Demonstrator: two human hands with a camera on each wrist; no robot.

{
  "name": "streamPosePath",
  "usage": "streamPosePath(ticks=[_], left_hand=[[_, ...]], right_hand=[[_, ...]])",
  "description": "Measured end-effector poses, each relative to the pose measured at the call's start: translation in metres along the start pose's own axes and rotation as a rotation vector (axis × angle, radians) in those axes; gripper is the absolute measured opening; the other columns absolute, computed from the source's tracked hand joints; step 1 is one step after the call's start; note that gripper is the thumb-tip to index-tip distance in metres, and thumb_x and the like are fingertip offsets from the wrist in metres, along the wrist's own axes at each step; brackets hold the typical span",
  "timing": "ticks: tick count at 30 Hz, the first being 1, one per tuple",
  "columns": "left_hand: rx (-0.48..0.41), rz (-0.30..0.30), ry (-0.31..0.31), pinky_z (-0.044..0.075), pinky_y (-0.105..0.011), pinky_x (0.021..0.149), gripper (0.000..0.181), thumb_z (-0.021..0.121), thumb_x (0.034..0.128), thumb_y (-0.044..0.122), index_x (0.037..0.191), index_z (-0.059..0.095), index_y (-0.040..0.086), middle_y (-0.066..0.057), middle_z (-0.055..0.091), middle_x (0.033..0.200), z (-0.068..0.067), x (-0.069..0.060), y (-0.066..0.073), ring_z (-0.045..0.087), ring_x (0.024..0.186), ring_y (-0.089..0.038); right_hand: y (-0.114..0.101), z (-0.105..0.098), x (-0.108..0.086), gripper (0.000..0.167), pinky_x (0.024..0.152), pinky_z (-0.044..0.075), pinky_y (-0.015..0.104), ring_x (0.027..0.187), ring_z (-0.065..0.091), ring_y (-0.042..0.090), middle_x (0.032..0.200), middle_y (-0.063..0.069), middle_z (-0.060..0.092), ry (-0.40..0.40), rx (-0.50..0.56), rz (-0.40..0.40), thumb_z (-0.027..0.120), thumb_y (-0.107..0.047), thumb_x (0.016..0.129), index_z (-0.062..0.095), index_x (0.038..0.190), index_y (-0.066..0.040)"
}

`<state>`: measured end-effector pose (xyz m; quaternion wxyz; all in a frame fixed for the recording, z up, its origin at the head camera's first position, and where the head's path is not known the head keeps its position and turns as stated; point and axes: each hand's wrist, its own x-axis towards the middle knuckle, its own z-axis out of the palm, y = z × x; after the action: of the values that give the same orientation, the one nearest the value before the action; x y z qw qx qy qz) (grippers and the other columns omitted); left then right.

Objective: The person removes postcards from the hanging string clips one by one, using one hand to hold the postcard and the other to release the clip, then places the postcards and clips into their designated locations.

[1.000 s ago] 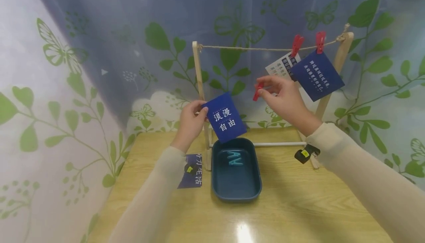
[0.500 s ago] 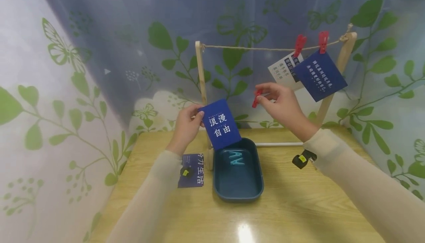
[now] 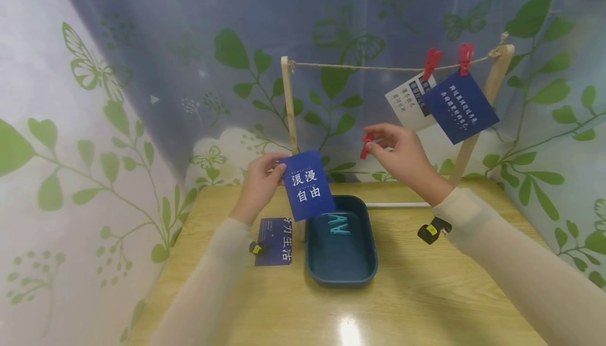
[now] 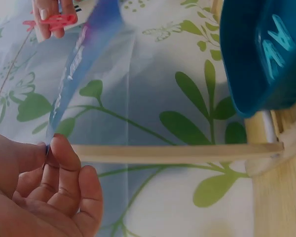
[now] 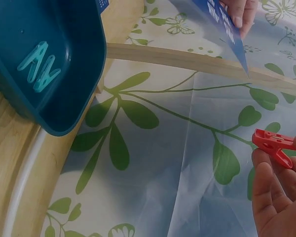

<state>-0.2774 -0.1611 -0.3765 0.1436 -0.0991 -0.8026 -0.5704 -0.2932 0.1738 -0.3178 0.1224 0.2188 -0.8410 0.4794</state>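
My left hand (image 3: pixel 259 185) pinches a blue card (image 3: pixel 309 185) with white characters by its left edge, thumb in front. The card's lower corner overlaps the back left of the blue tray (image 3: pixel 342 272) in the head view. Below the line, my right hand (image 3: pixel 402 154) pinches a small red clothespin (image 5: pixel 274 144) between thumb and fingers. Two more red clothespins sit on the twine (image 3: pixel 360 67) at its right end; one bears a white and dark card (image 3: pixel 409 105), the other a blue card (image 3: pixel 461 107) that partly covers it.
Wooden posts (image 3: pixel 290 104) hold up the twine, with a white rod (image 3: pixel 402 205) low between them. Two teal clothespins (image 3: pixel 338 224) lie in the tray. Another blue card (image 3: pixel 274 241) lies on the wooden table (image 3: pixel 402 293), left of the tray. A leaf-patterned curtain hangs behind.
My left hand has lowered the blue card and drawn it leftward. My right hand has come down slightly with the red clothespin. The head view has shifted a little.
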Motion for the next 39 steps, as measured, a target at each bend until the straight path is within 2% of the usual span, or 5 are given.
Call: streamPosePath(ticks=[10, 14, 17, 31, 39], left_hand=[[0.05, -0.047, -0.006, 0.068, -0.036, 0.082, 0.026, 0.064, 0.1066, 0.003, 0.131, 0.073, 0.005, -0.021, 0.077, 0.113, -0.015, -0.006, -0.014, 0.074, 0.087, -0.021], [0.059, -0.068, -0.013, 0.068, -0.049, 0.088, 0.026, 0.064, 0.1062, 0.003, 0.13, 0.073, 0.006, -0.019, 0.077, 0.112, -0.017, -0.007, -0.019, 0.075, 0.087, -0.023], [0.073, -0.077, -0.024, 0.068, -0.05, 0.088, 0.027, 0.064, 0.1068, 0.005, 0.132, 0.073, 0.007, -0.018, 0.077, 0.112, -0.018, -0.009, -0.023, 0.075, 0.087, -0.023], [0.131, -0.073, -0.029, 0.066, -0.029, 0.079, 0.029, 0.063, 0.1073, 0.004, 0.135, 0.071, 0.003, -0.02, 0.076, 0.119, -0.023, -0.018, -0.041, 0.075, 0.09, -0.024], [0.142, -0.128, -0.035, 0.067, -0.046, 0.091, 0.031, 0.061, 0.1089, 0.007, 0.139, 0.069, 0.003, -0.021, 0.075, 0.124, -0.03, -0.026, -0.056, 0.077, 0.099, -0.031]], right_hand=[[0.007, 0.001, -0.004, 0.034, 0.073, 0.054, 0.021, 0.105, 0.076, 0.029, 0.128, 0.011, 0.076, 0.0, -0.009, 0.021, 0.07, -0.018, 0.107, 0.071, 0.141, -0.013], [0.01, 0.003, -0.005, 0.034, 0.063, 0.052, 0.025, 0.102, 0.076, 0.028, 0.127, 0.011, 0.077, -0.013, -0.007, 0.031, 0.07, -0.018, 0.107, 0.071, 0.14, -0.013], [0.012, 0.005, -0.007, 0.034, 0.058, 0.051, 0.027, 0.1, 0.076, 0.027, 0.126, 0.012, 0.077, -0.024, -0.013, 0.037, 0.07, -0.018, 0.107, 0.071, 0.14, -0.013], [0.031, 0.017, -0.017, 0.039, 0.076, 0.059, 0.026, 0.109, 0.075, 0.031, 0.13, 0.014, 0.074, -0.105, -0.04, 0.07, 0.068, -0.015, 0.107, 0.067, 0.145, -0.009], [0.044, 0.033, -0.027, 0.038, 0.07, 0.055, 0.027, 0.105, 0.077, 0.032, 0.125, 0.014, 0.077, -0.129, -0.018, 0.09, 0.07, -0.009, 0.104, 0.069, 0.142, -0.007]])
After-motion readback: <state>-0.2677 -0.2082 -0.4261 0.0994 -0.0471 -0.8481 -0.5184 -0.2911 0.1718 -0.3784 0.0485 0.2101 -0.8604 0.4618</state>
